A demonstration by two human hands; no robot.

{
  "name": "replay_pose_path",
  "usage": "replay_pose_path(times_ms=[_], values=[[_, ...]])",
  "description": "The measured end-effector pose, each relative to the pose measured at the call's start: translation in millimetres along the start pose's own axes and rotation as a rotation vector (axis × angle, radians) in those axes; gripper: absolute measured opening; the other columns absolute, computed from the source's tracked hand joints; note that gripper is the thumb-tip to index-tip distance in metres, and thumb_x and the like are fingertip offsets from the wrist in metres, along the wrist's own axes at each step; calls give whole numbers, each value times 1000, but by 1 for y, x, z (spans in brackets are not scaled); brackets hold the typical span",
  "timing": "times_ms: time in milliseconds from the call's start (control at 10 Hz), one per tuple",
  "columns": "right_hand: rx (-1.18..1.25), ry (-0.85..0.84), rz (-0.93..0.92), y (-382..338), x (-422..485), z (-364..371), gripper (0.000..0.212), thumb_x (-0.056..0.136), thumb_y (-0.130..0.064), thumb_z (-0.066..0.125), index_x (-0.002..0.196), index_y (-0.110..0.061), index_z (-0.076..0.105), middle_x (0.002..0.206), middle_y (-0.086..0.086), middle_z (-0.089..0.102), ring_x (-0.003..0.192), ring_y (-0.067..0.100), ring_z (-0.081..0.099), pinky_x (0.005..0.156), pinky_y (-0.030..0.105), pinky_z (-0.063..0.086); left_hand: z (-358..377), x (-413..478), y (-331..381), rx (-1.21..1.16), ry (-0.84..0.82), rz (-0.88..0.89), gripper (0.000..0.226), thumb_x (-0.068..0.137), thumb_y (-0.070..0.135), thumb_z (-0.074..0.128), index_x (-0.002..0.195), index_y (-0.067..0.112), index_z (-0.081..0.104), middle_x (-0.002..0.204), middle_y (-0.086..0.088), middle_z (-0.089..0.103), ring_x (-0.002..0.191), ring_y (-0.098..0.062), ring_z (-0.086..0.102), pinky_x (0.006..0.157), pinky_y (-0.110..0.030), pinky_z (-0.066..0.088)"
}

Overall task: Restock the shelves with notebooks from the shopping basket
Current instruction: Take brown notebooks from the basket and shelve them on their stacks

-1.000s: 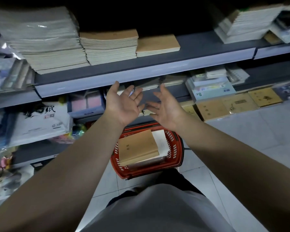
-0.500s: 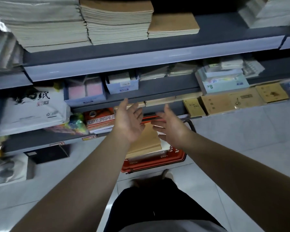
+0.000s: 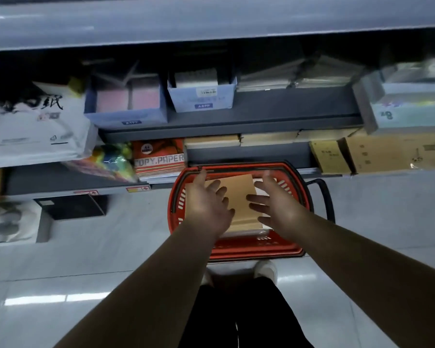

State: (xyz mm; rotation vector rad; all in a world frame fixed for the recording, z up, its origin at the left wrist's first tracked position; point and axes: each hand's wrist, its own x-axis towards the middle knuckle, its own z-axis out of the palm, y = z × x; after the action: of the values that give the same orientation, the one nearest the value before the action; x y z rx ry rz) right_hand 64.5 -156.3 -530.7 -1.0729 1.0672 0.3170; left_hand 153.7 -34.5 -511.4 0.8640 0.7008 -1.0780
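Hovering over the basket (image 3: 236, 249), fingers spread, left hand (image 3: 206, 209) and right hand (image 3: 276, 207) are flanking the notebooks (image 3: 239, 194) at nine and three o'clock, apparently to clasp them.

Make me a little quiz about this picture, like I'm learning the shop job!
1. What colour is the basket on the floor? A) blue B) red C) green
2. True or false: the left hand and the right hand are closed fists.
3. Fill in: the pack on the bottom shelf says "COPY ___".

Key
1. B.
2. False: both hands are open, fingers spread, over the brown notebooks in the basket.
3. PAPER.
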Motion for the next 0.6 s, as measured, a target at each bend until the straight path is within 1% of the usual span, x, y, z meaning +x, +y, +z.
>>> replay_pose_path(times_ms=[100,200,300,400,500,600], values=[[1,24,34,21,30,-6,63,91,-69,33,136,-27,46,130,6,57,118,29,52,98,42,36,-19,29,-9,12,92,21,66,94,58,37,149,22,34,158,-9,27,147,-33,20,116,-56,13],[-9,44,57,44,57,-20,66,92,-66,34,142,-22,40,136,9,52,127,34,47,106,47,33,-39,58,-24,-27,143,-24,70,94,58,35,152,21,25,161,-12,17,148,-36,13,116,-58,10],[-60,95,59,70,84,-30,66,94,-64,34,144,-22,38,144,12,46,132,36,43,108,50,32,-47,79,-34,-58,176,-49,73,96,58,35,154,18,18,161,-14,11,148,-37,8,118,-56,9],[-44,120,80,90,107,-34,68,93,-64,38,147,-23,34,150,13,39,135,37,39,109,51,32,-72,103,-47,-93,224,-42,69,96,54,43,153,21,21,161,-13,16,147,-36,14,116,-51,16],[-15,111,90,103,123,-38,70,92,-65,39,147,-23,34,153,10,34,139,34,34,111,49,30,-93,118,-57,-181,201,-50,73,89,51,58,150,22,29,158,-16,24,144,-38,22,116,-50,20],[8,112,95,110,132,-39,69,91,-66,39,144,-23,37,151,9,37,137,31,36,107,47,34,-103,128,-72,-230,185,-64,80,86,55,60,150,18,28,156,-20,24,143,-39,24,116,-52,20]])
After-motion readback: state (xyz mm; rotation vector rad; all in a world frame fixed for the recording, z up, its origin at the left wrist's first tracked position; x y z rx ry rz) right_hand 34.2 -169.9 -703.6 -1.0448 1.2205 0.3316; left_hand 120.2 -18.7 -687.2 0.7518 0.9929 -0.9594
